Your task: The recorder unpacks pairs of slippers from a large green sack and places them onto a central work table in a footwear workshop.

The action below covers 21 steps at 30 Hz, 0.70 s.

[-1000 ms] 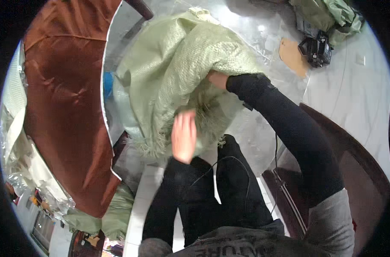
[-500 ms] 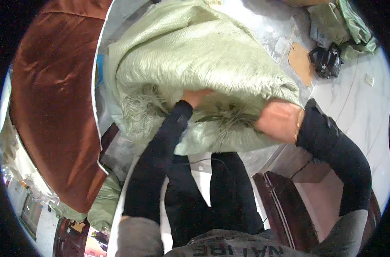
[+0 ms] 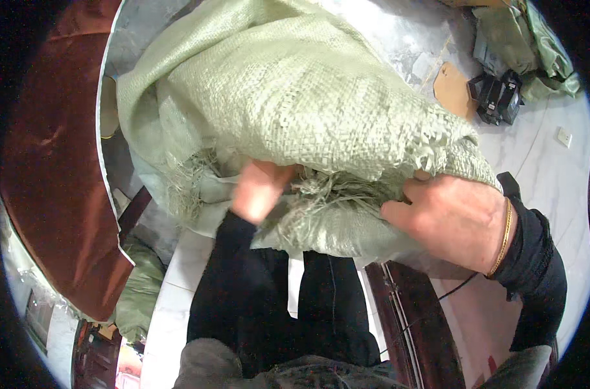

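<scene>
Right hand: palm turned down, knuckles up, thumb and bent forefinger pinching the frayed rim of the pale green woven plastic sack at its right side.
Left hand: here it is, blurred, back of the hand showing, wrist low and fingers angled up under the sack's overhanging edge; they're hidden, so I can't tell whether they grip or lie spread.
Wrists: a thin gold chain bracelet on the right, black stretchy sleeves reaching up both forearms.
Sack: a big, crumpled heap right in front of the knees, mouth toward the body, loose strands bristling between the hands.
Marks: small pale patches on the angular black plastic object at upper right, too tiny to read.
Surroundings: a flat tan piece beside that object, and glossy brown cloth with a white edge along the left.
</scene>
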{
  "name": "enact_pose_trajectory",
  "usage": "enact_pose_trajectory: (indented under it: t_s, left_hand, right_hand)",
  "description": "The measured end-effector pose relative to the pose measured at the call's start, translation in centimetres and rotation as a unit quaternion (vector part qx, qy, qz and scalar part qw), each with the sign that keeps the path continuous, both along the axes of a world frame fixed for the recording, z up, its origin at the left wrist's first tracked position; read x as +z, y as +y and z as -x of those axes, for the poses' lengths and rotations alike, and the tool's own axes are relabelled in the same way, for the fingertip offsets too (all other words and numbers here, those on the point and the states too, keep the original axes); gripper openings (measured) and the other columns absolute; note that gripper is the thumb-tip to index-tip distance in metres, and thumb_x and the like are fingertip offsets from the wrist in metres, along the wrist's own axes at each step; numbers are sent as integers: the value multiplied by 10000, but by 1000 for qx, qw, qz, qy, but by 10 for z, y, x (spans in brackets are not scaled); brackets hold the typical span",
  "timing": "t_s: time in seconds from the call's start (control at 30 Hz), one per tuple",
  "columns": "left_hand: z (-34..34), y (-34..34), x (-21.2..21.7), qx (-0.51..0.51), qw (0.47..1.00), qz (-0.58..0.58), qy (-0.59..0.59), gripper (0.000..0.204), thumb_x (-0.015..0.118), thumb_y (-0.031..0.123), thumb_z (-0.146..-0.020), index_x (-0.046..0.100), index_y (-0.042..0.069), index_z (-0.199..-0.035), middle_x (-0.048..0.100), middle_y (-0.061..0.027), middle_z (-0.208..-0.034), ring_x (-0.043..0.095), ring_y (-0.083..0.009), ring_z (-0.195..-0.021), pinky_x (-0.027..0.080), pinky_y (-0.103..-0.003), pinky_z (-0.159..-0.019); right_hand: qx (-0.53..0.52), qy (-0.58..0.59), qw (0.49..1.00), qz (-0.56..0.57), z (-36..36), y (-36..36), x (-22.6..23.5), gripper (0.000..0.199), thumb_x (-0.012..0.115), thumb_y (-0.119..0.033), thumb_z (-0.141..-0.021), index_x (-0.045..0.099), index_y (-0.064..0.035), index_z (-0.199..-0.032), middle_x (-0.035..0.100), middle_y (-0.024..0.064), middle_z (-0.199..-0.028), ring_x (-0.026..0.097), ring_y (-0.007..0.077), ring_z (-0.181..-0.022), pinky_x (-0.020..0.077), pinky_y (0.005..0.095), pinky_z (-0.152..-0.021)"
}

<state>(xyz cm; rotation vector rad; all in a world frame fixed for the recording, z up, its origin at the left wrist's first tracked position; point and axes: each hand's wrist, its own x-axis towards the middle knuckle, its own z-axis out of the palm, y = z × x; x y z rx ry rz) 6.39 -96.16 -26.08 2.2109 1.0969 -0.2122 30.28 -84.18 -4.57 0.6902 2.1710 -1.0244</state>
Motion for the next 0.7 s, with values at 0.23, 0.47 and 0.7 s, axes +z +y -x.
enact_pose_trajectory:
  t_s: [0.23, 0.47, 0.7]
  left_hand:
    - [47, 12, 175, 399, 909, -107, -49, 215, 549, 6, -817, 624, 31, -1017, 633, -134, -1014, 598, -283, -957, 443, -377, -846]
    - [20, -3, 35, 347, 906, 214, -117, 243, 595, 113, -832, 613, 30, -1060, 634, -120, -1043, 588, -276, -990, 426, -359, -888]
    - [5, -25, 7, 375, 881, 255, -135, 265, 607, 124, -823, 609, 32, -1070, 627, -118, -1060, 580, -271, -1002, 420, -354, -893]
  right_hand:
    - [-49, 164, 983, -60, -9, -25, -4, 93, 540, -110, -674, 614, -55, -689, 540, 86, -558, 611, 229, -586, 481, 330, -511]
    - [6, 201, 979, 36, -4, -13, 10, 143, 533, -108, -740, 561, -38, -861, 549, 108, -753, 608, 224, -743, 506, 283, -642]
    - [2, 139, 990, 19, -12, -13, -9, 136, 537, -107, -738, 576, -34, -846, 565, 89, -733, 616, 221, -695, 506, 280, -615]
